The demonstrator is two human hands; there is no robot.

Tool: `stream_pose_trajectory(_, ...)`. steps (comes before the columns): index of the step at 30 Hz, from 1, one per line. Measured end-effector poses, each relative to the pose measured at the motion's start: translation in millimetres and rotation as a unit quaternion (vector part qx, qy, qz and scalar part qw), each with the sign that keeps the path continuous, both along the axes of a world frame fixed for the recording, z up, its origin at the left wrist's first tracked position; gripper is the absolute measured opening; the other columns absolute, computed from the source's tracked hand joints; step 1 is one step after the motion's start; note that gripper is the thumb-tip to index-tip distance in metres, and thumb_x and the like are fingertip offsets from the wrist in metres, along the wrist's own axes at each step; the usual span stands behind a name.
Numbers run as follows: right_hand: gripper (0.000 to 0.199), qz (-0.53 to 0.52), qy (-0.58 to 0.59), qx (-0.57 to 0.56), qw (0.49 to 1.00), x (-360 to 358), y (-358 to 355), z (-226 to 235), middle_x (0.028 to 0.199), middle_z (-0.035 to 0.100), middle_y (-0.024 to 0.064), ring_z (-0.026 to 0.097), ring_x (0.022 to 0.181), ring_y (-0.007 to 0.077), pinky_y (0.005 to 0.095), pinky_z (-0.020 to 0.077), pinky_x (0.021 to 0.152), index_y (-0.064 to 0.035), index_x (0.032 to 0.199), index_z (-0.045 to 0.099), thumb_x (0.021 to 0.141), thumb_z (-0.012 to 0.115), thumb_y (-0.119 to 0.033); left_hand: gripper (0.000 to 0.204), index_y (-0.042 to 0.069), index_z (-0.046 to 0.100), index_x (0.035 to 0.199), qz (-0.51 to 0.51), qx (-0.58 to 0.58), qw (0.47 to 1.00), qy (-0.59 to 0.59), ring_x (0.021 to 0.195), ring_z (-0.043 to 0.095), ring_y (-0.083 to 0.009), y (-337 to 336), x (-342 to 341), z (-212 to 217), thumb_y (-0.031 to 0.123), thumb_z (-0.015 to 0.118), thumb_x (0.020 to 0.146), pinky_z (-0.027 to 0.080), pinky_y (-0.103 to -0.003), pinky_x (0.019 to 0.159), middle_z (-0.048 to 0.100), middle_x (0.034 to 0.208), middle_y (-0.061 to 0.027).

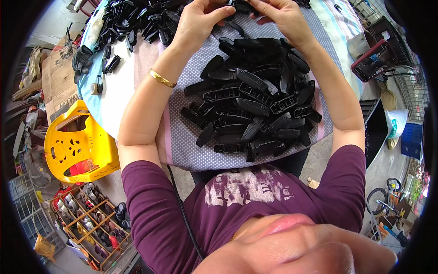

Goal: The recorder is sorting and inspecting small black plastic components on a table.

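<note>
At the top edge of the head view, my left hand [200, 20] and my right hand [280, 16] meet over the table. Thumbs and fingers of both are pinched around a small black plastic piece [239, 5], partly cut off by the picture's edge. Below them, between my forearms, lies a heap of long, curved black plastic pieces [255, 98]. Some show smooth outer backs, others ribbed hollow insides. One loose curved piece [236, 28] lies just under my hands. A second large pile of similar black pieces [141, 18] spreads beyond my left forearm.
A patterned cloth [200, 157] covers the table. To the left stand a yellow plastic chair [68, 146], a cardboard box [57, 84] and a shoe rack [91, 223]. On the right are a dark red-framed tray-like object [374, 59], a blue crate [412, 139] and a bicycle [385, 196].
</note>
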State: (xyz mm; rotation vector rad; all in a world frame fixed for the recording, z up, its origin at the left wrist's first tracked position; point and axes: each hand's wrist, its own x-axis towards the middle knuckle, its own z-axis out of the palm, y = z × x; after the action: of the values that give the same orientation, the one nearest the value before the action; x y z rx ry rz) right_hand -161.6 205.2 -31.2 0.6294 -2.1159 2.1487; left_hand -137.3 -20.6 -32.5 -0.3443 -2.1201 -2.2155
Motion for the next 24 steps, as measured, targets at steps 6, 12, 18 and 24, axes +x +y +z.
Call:
stream_pose_trajectory(6, 0.021, 0.042, -0.071, 0.033, 0.996, 12.6, -4.9, 4.7, 0.087, 0.073, 0.0008, 0.065, 0.071, 0.008, 0.0236, 0.0529, 0.065, 0.0014, 0.11, 0.076, 0.099, 0.07, -0.015, 0.038, -0.004, 0.066, 0.131, -0.024, 0.07, 0.997, -0.018, 0.096, 0.068, -0.0115, 4.8, 3.5, 1.7, -0.001, 0.072, 0.094, 0.055, -0.023, 0.086, 0.073, 0.115, -0.0076)
stream_pose_trajectory(12, 0.02, -0.132, 0.256, 0.183, 0.94, 29.8, -17.7, 5.7, 0.087, 0.071, 0.0016, 0.065, 0.073, 0.0091, 0.0251, 0.0522, 0.066, 0.0038, 0.104, 0.072, 0.098, 0.071, -0.015, 0.036, -0.004, 0.066, 0.131, -0.037, 0.173, 0.983, -0.052, 0.099, 0.069, -0.0131, 13.9, 6.0, -7.6, -0.001, 0.07, 0.095, 0.057, -0.025, 0.089, 0.072, 0.119, -0.0086)
stream_pose_trajectory(18, 0.025, 0.114, -0.062, 0.111, 0.985, 25.4, -8.1, 14.9, 0.089, 0.073, 0.0043, 0.065, 0.079, 0.0094, 0.0298, 0.0519, 0.067, 0.0009, 0.109, 0.07, 0.098, 0.073, -0.021, 0.03, -0.004, 0.066, 0.13, -0.129, 0.224, 0.965, -0.045, 0.098, 0.069, -0.0147, 9.4, 10.4, 8.3, 0.002, 0.064, 0.101, 0.057, -0.025, 0.088, 0.072, 0.118, -0.0097)
stream_pose_trajectory(24, 0.02, 0.003, 0.212, 0.271, 0.939, 47.3, -13.0, 31.0, 0.085, 0.07, 0.0173, 0.07, 0.073, 0.0265, 0.0358, 0.0517, 0.065, -0.0011, 0.103, 0.072, 0.091, 0.076, -0.017, 0.025, -0.003, 0.07, 0.124, -0.274, 0.25, 0.916, 0.155, 0.097, 0.07, -0.0152, 6.5, 2.3, -2.6, 0.001, 0.063, 0.101, 0.056, -0.026, 0.088, 0.075, 0.112, -0.0089)
